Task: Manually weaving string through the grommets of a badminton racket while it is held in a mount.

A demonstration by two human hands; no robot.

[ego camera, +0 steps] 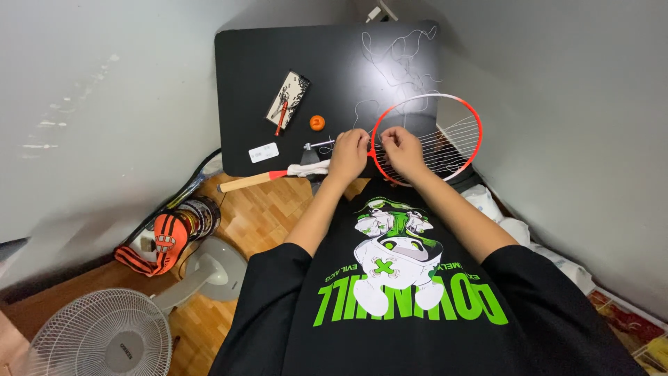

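A racket with a red and white frame [476, 118] lies on the black table [243, 83], its head to the right and its wooden handle [247, 182] sticking out past the near left edge. My left hand [350, 150] pinches at the left rim of the racket head. My right hand [400, 148] rests on the strings just inside the rim, fingers closed on the string. Loose white string [396, 52] curls over the far part of the table. A small metal clamp [314, 147] stands left of my left hand.
A flat patterned box with a red tool [288, 99], an orange round object [317, 122] and a white label [264, 152] lie on the table. On the wooden floor at left stand a white fan [104, 341] and an orange bag [163, 240]. Grey walls close in on both sides.
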